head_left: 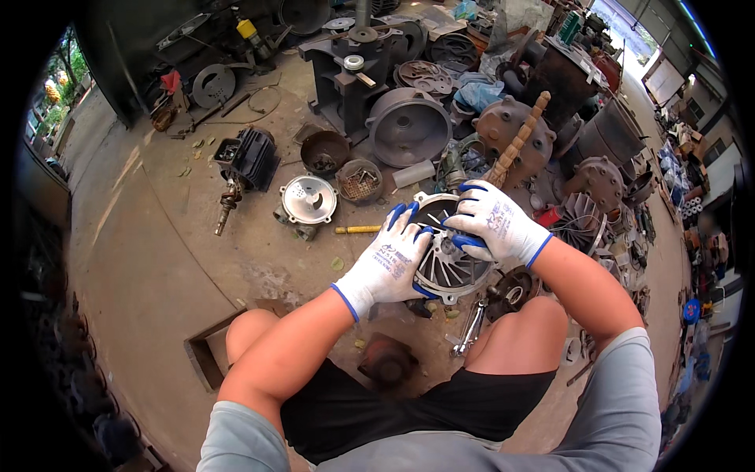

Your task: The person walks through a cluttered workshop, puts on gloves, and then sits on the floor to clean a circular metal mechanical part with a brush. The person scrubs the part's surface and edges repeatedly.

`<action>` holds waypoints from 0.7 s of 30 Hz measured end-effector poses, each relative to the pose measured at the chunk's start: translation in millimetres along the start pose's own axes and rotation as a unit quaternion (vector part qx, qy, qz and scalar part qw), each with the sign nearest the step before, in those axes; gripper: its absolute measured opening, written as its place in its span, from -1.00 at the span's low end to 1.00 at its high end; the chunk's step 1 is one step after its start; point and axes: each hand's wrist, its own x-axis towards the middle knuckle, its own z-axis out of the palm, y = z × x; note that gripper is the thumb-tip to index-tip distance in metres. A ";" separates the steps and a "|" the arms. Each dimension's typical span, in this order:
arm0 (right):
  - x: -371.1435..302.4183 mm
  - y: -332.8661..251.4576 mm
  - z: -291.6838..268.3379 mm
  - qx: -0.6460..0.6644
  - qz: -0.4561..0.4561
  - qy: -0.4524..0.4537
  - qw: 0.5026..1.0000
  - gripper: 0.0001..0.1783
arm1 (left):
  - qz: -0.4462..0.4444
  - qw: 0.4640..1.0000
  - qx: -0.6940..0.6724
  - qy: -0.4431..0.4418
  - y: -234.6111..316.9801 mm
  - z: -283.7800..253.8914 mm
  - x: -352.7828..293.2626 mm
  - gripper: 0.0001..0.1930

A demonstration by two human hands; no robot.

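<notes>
A round metal housing (450,297) with bolt lugs on its rim and a silvery finned impeller (445,263) inside lies in front of my knees. My left hand (387,263), in a white glove with blue fingertips, grips the housing's left side, fingers along the upper rim and thumb low. From the upper right, my right hand (497,224), gloved the same way, curls over the rim; its lower fingers reach in by the impeller's hub. The palms hide part of the rim. Beside my right knee lie metal wrenches (470,329).
Left of the housing are a yellow rod (358,230), a silver round cover (308,199), a basket of small parts (359,181) and a dark motor (246,157). A wooden-looking handle (519,141) leans beyond my right hand. Rusty castings (515,126) crowd the far right. A metal frame (206,350) sits by my left knee.
</notes>
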 end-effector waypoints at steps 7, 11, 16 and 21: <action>2.4 -71.9 69.5 -0.103 0.381 0.257 0.882 -0.59 | 0.007 1.000 0.003 -0.009 -1.4 -4.2 -2.1 0.01; 0.8 -81.0 29.0 -0.070 0.378 0.108 0.917 -0.52 | -0.005 0.999 0.033 -0.021 -1.8 -0.6 -1.4 0.05; -18.1 -17.0 -19.3 -0.016 0.100 -0.083 0.991 -0.40 | 0.008 0.999 0.039 -0.013 -1.2 1.9 4.2 0.12; -6.1 -2.5 2.2 0.019 0.013 -0.026 0.999 -0.57 | 0.025 0.999 0.036 0.011 4.6 -2.3 13.8 0.13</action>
